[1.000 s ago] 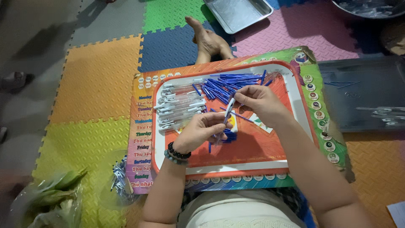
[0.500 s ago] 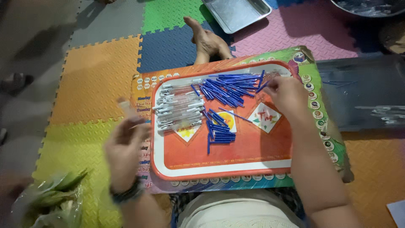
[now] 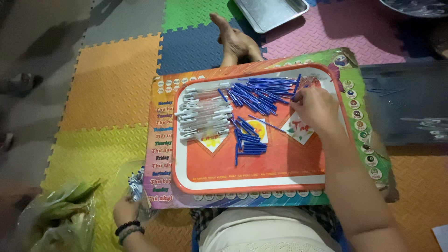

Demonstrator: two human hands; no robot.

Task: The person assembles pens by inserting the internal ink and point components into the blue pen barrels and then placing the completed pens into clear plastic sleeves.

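An orange tray [image 3: 252, 189] lies on a colourful printed board [image 3: 161, 140] across my lap. On it are a heap of clear pen barrels with white ends [image 3: 203, 116], a large pile of blue refills [image 3: 261, 93] and a smaller blue pile [image 3: 249, 140]. My right hand [image 3: 315, 107] rests at the right edge of the large pile, its fingertips pinched on one blue refill that sticks up at an angle. Low at the left, off the board, my left hand [image 3: 125, 210] is at a clear plastic bag of pens [image 3: 135, 184]; the bag partly hides its fingers.
A bare foot [image 3: 233, 42] pokes out beyond the board's far edge. A metal tray [image 3: 270, 11] sits further back on the coloured foam mats. A plastic bag with green contents [image 3: 60, 214] lies at the lower left. A dark flat surface [image 3: 410, 107] lies on the right.
My left hand left the tray's middle, swung out left and came down to the bag of pens. My right hand moved from the middle to the blue pile's right edge.
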